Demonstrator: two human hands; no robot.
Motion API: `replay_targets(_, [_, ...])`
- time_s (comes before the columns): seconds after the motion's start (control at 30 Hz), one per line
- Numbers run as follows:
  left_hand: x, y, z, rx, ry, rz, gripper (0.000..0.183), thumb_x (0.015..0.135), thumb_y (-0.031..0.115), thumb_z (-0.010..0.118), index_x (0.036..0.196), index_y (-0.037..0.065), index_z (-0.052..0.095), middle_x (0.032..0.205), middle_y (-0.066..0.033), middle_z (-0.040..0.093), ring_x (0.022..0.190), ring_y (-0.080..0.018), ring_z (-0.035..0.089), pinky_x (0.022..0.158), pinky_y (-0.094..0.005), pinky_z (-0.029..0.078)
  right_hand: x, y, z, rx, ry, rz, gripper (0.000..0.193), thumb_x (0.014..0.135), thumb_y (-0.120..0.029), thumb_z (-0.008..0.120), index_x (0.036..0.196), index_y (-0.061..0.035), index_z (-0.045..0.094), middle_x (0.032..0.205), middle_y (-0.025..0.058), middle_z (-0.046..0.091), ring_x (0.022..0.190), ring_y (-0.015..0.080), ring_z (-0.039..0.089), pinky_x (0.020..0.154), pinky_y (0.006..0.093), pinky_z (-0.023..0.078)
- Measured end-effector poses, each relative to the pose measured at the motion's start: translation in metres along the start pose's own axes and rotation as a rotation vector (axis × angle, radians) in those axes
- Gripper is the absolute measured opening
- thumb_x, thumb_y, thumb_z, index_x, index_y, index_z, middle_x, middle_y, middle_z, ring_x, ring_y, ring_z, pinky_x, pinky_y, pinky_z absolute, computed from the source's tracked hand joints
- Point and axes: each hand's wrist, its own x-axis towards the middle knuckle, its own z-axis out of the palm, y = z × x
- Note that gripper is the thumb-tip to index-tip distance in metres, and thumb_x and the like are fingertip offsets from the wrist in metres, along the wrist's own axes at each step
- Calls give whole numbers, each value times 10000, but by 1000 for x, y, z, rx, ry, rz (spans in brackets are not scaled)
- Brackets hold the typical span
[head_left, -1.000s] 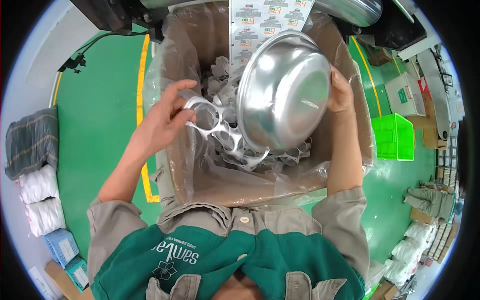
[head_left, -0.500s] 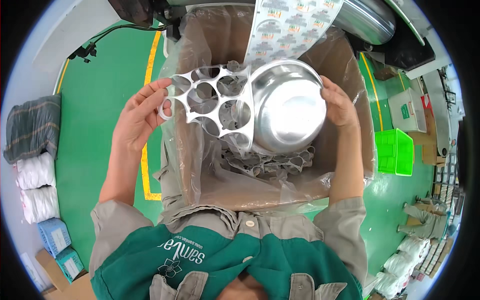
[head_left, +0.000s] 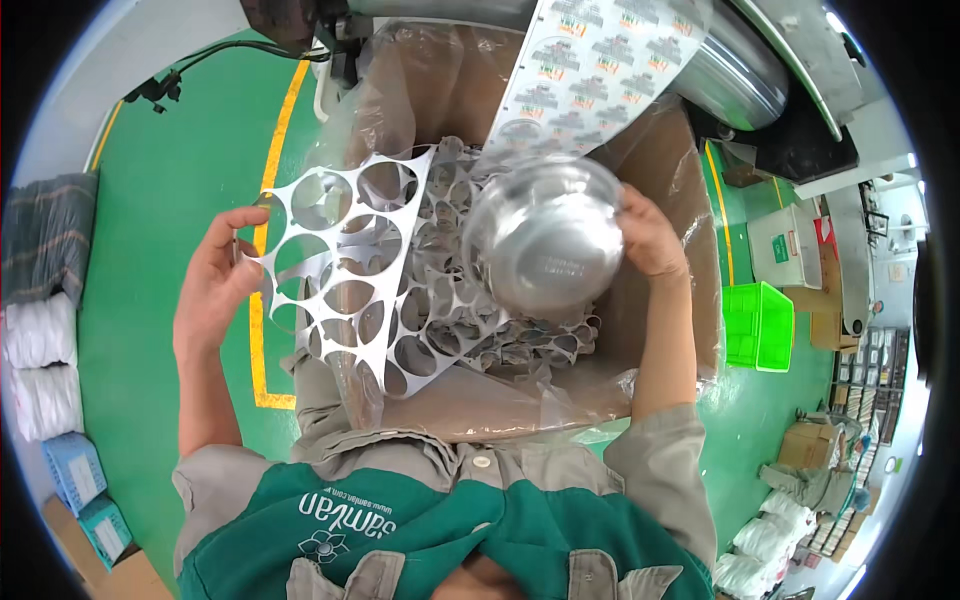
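Observation:
My left hand [head_left: 212, 290] grips the edge of a white punched sheet [head_left: 335, 265] full of round holes and holds it up over the left side of a large cardboard box [head_left: 500, 410] lined with clear plastic. My right hand [head_left: 648, 235] holds a shiny metal bowl [head_left: 545, 240] by its rim above the box. Several more punched white scraps [head_left: 470, 330] are piled inside the box. A printed strip of round labels [head_left: 590, 75] runs down from a machine into the box, just above the bowl.
A steel machine roller [head_left: 735, 70] stands behind the box. A yellow line [head_left: 262, 300] crosses the green floor at left. White rolls [head_left: 40, 360] and blue boxes [head_left: 75, 470] lie far left; a green crate [head_left: 758, 325] and cartons sit right.
My left hand has lifted the punched sheet out of the box and swung it left and toward me. The bowl has tilted and shifted slightly right under the label strip.

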Motion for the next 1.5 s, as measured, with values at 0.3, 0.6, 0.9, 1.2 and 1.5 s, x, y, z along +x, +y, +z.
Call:
replay_targets(0.3, [5, 2, -10, 476, -127, -134, 118, 744, 48, 629, 840, -2, 581, 772, -26, 576, 583, -98, 502, 553, -241, 415, 27, 161, -4, -1122, 211, 489, 759, 632, -424, 684, 1170, 64, 461, 1196, 242, 486, 1003, 330, 542, 876, 348, 416])
replay_targets(0.6, [-28, 35, -13, 137, -2, 95, 261, 822, -29, 457, 1078, -9, 510, 854, -73, 560, 774, -142, 559, 689, -239, 427, -1, -11, 32, 514, -41, -136, 401, 831, -221, 565, 1170, -28, 467, 1114, 114, 557, 993, 193, 561, 841, 312, 457])
replay_targets(0.9, [-51, 15, -112, -259, 422, 165, 367, 827, 93, 533, 1175, 12, 450, 883, -76, 564, 760, -138, 527, 653, -256, 415, 53, 169, 12, -670, 163, 619, 653, 725, -420, 669, 1052, 111, 478, 1044, 195, 556, 918, 199, 542, 776, 317, 437])
replay_targets(1.2, [19, 49, 13, 770, 73, 568, 560, 774, 323, 616, 1246, 69, 453, 1257, -119, 471, 1245, -306, 331, 1027, -410, 248, 17, 54, 26, -1080, -61, 209, 580, 695, -370, 669, 1039, 66, 501, 1027, 265, 545, 995, 345, 526, 850, 388, 401])
replay_targets(1.5, [49, 57, 50, 373, -355, -115, 265, 891, 258, 481, 872, -2, 532, 617, -7, 520, 577, -116, 533, 742, -338, 488, -22, -35, 28, 527, -114, -401, 511, 749, -245, 661, 1143, 19, 473, 1055, 125, 567, 958, 191, 558, 861, 290, 428])
